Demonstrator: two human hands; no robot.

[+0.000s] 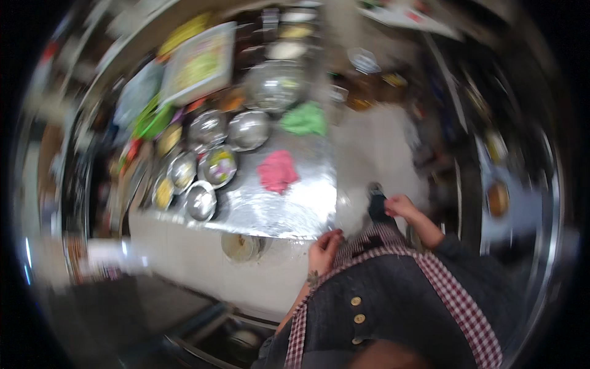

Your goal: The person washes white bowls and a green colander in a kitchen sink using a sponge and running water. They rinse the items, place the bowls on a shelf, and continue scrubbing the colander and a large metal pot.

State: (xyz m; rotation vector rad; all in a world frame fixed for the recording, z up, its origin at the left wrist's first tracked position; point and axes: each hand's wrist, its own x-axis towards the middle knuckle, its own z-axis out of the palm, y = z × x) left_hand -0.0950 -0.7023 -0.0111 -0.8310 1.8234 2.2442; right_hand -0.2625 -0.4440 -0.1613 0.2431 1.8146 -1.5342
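Observation:
My left hand [325, 249] is beside the near right corner of a steel table [258, 212], its fingers loosely bent and slightly apart. I see nothing in it, and cannot tell if it touches the edge. My right hand [400, 206] hangs over the floor, fingers curled in, with no object visible in it. On the table lie a crumpled pink cloth [278, 171] and a green cloth [304, 119]. Left of the pink cloth stand several steel bowls; one bowl [217, 166] holds chopped vegetables, and a nearer bowl [201, 201] looks bare inside. The picture is blurred.
A white tub [198, 64] of chopped greens and a large steel bowl [275, 85] stand at the table's back. A green basket [154, 121] sits at its left. Below the front edge, a bucket-like container [239, 246] is on the pale floor [375, 143]. Shelving lines the right.

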